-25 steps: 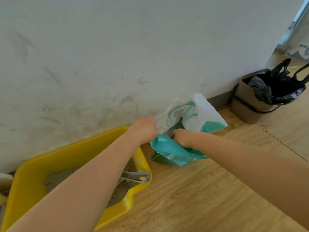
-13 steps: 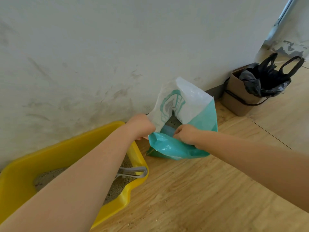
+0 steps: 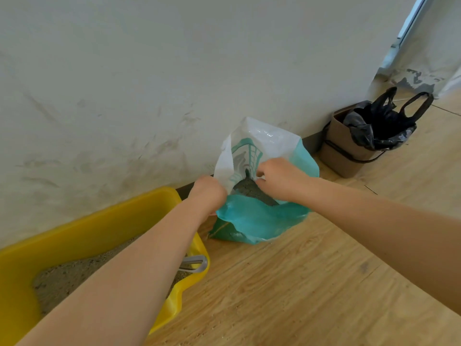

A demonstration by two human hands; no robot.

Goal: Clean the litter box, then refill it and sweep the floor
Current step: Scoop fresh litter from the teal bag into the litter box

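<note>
A teal and white litter bag (image 3: 259,221) stands on the wood floor against the wall, its mouth pulled wide with grey litter visible inside. My left hand (image 3: 208,194) grips the bag's left rim. My right hand (image 3: 278,177) pinches the right side of the opening, higher up. To the left lies the yellow litter box (image 3: 82,233), holding a thin layer of grey litter. A grey scoop (image 3: 195,263) rests in the box's right corner, partly hidden by my left forearm.
A brown bin (image 3: 346,151) lined with a black bag (image 3: 381,128) stands by the wall to the right. Litter grains lie scattered on the floor (image 3: 287,283) near the box. The scuffed white wall runs close behind everything.
My right hand has lifted from the bag's lower teal fold to its upper opening. The mouth has spread wider, showing the litter inside. The view has shifted slightly.
</note>
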